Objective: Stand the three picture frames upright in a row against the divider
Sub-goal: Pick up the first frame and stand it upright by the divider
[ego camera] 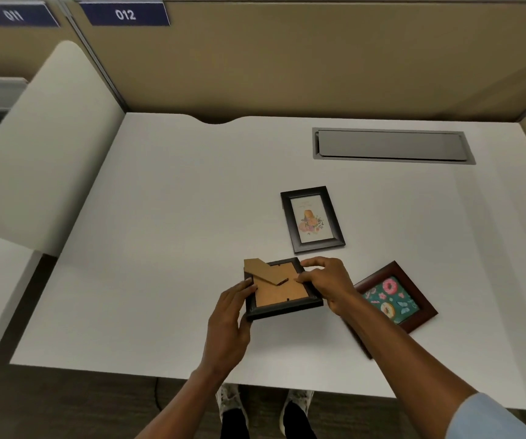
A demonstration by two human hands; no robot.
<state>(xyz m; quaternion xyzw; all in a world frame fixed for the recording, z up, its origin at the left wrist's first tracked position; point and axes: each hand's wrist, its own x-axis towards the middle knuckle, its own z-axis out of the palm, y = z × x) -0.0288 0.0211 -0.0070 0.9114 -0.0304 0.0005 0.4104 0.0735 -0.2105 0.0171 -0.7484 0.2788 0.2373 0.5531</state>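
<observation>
A black frame (282,291) is held face down just above the desk (166,217), near its front edge, so its picture is hidden and only the brown backing is seen. The cardboard stand (266,270) is swung out from the backing toward the far left corner. The frame's left edge is gripped by the left hand (230,321), thumb on the back, with the other fingers hidden underneath. Its right edge is pinched by the right hand (325,285), fingers curled closed over the rim and thumb on the backing.

A second black frame (312,220) is laid flat, face up, farther back on the desk; its flower print is small and hard to make out. A brown frame (394,299) with a doughnut print is laid flat to the right, its near left corner covered by the right forearm. All three are well apart from the divider (318,64). The "011" sign (14,14) is cut off at the left edge.
</observation>
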